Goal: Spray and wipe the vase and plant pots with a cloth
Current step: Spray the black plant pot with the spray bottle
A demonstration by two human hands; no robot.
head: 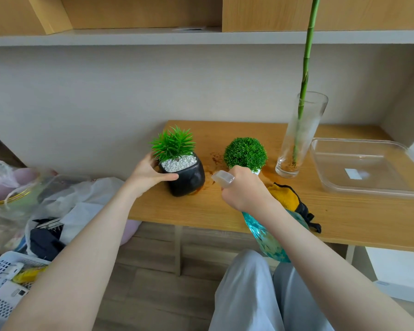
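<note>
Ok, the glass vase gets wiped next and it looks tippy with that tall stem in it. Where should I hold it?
Probably low on the glass vase, round the narrow part just above its thick base, coming from the front. It widens upward and the bamboo stem rises far above the rim, so a high grip may tip it.

Bright, even daylight with soft, faint shadows under the pots on the tabletop (pixel 225 206). Mild glare on the clear tray (pixel 368 168) and vase (pixel 301 132). Wide-angle bending curves the shelf (pixel 129 38) and stretches the forearms; edges are slightly soft.
</note>
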